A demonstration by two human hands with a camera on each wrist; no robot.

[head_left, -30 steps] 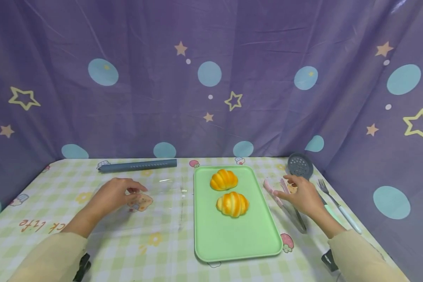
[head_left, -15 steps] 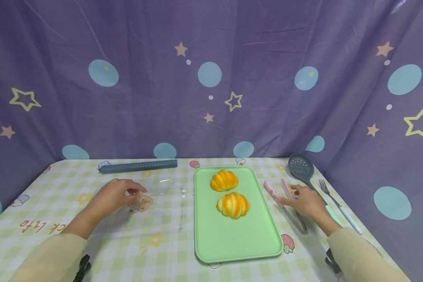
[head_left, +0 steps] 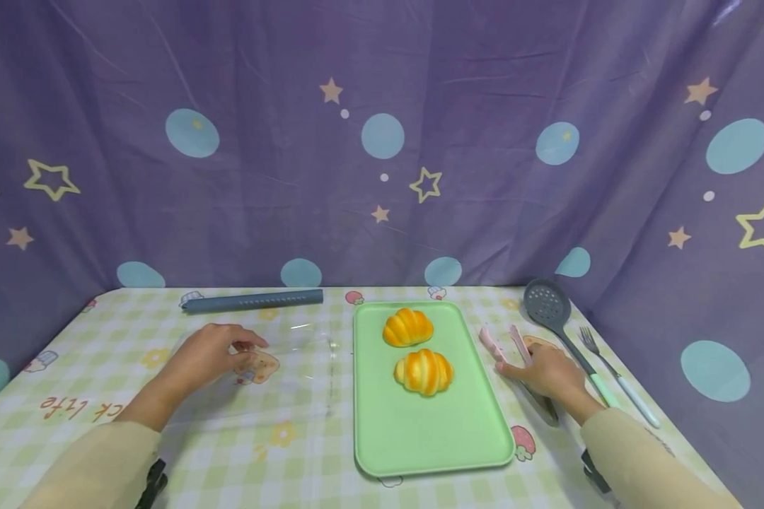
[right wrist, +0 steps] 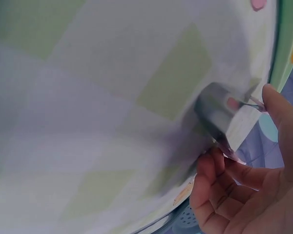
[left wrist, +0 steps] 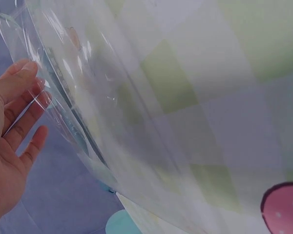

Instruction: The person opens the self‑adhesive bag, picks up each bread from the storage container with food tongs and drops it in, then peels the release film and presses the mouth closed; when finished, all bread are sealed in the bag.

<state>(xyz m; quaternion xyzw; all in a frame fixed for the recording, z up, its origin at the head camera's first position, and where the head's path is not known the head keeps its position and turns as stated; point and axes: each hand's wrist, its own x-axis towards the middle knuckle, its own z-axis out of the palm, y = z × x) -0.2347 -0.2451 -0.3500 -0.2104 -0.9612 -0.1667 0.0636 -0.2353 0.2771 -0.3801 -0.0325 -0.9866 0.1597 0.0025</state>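
My left hand [head_left: 211, 355] pinches the edge of a clear plastic bag [left wrist: 83, 73] between thumb and fingertips in the left wrist view. The bag spreads over the cloth left of the tray and is hard to make out from the head. On the right, my right hand [head_left: 550, 373] has its thumb on one arm and its fingers on the other arm of metal tongs [right wrist: 216, 109] with pink tips. The tongs lie beside a green tray [head_left: 429, 435]. Two croissants sit on the tray, a rear croissant [head_left: 407, 327] and a front croissant [head_left: 424, 372].
A grey skimmer [head_left: 547, 304] with a mint handle lies right of the tongs, with a fork [head_left: 617, 375] beyond it. A long dark blue-grey case [head_left: 252, 300] lies at the back left. A purple curtain [head_left: 267, 177] stands behind the checked tablecloth [head_left: 242, 466].
My right hand has come down and toward me onto the tongs, its fingers closing around their arms. My left hand has stayed on the bag.
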